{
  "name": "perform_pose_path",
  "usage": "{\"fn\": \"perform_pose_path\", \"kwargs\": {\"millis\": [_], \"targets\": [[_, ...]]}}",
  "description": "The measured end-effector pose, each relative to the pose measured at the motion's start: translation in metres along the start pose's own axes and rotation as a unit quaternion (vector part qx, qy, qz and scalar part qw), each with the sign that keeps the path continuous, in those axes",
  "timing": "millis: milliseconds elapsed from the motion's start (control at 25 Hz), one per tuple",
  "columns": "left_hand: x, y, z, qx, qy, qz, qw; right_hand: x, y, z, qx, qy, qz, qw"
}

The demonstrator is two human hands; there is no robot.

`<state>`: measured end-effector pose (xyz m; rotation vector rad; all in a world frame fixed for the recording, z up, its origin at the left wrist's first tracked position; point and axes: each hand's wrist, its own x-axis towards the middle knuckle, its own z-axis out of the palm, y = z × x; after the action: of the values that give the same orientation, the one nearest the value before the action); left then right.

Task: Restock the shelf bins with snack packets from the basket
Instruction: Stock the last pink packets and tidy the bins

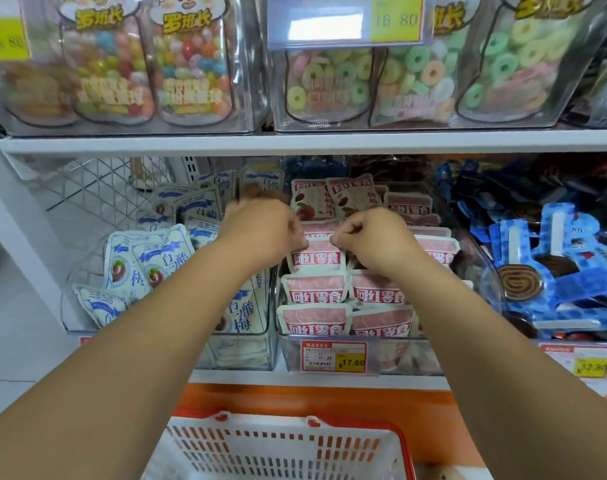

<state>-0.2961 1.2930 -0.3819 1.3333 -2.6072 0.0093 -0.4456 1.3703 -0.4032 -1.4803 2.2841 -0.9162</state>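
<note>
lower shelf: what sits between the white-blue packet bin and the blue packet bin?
Head view: the clear bin of pink packets; left hand and right hand pinch a packet in its middle.

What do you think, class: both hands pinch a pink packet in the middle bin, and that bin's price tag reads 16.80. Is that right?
One detail is wrong. In the head view, the price tag on the bin reads 17.60; 16.80 is on the upper tag, one shelf higher. The rest stands: the left hand and right hand both pinch a pink packet.
</note>
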Motion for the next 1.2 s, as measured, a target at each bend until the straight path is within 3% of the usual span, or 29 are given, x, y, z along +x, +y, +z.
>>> {"fn": "perform_pose_path", "kwargs": {"millis": [160,280,440,600,760,920,1080,1200], "targets": [[0.003,0.0,0.007,-0.028,-0.001,0.02,0.999,0.007,0.002,-0.051,-0.106,0.009,0.021,0.994],[0.011,0.006,0.01,-0.045,0.013,0.048,0.998,0.001,0.01,-0.054,-0.142,-0.078,0.027,0.986],[0.017,0.006,0.022,-0.017,-0.011,0.041,0.999,0.005,0.014,-0.041,-0.177,-0.089,0.005,0.98],[0.018,0.005,0.022,-0.003,-0.019,0.018,1.0,0.007,0.022,-0.044,-0.187,-0.154,0.019,0.97],[0.016,0.005,0.021,0.007,-0.009,0.006,1.0,0.004,0.027,-0.035,-0.249,-0.124,0.031,0.96],[0.014,0.009,0.018,0.01,-0.018,0.0,1.0,-0.004,0.034,-0.054,-0.183,-0.126,-0.003,0.975],[0.017,0.021,0.022,-0.019,-0.007,0.098,0.995,0.004,0.031,-0.049,-0.132,-0.025,-0.078,0.988],[0.02,0.028,0.031,0.05,-0.05,0.134,0.989,0.012,0.02,-0.005,-0.212,-0.047,-0.109,0.97]]}}
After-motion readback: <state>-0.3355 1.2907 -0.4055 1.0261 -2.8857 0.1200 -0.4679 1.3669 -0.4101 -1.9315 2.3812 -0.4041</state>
